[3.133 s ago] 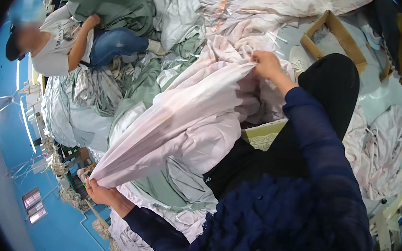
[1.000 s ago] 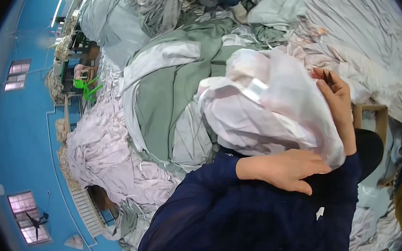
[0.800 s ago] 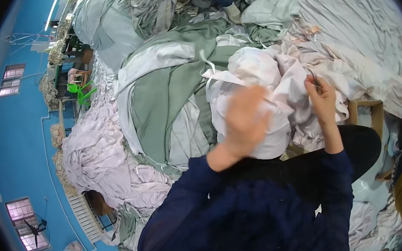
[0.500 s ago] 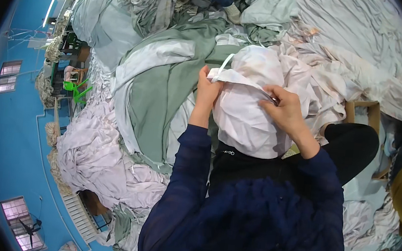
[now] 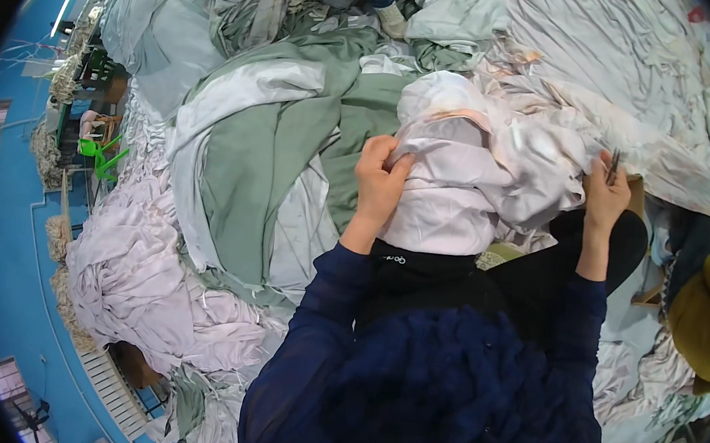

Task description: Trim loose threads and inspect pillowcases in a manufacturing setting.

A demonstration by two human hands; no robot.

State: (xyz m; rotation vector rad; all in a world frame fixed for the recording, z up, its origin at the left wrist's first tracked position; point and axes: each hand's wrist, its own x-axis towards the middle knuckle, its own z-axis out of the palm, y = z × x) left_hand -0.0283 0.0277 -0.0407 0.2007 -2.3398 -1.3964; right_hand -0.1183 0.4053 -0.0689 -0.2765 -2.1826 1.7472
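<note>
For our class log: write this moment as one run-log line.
left hand: grips pale cloth | right hand: pinches same cloth's edge, small dark tool in fingers | around: heap of green sheets, white sheets

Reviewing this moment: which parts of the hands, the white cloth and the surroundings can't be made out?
- Left hand: fingers dig into the white cloth, tips hidden in folds.
- Right hand: a thin dark thing in it, too small to name.
- Cloth's lower edge: hidden behind the lap.
- Yellow bundle: cut off by the right rim.
- Green object: too small.
</note>
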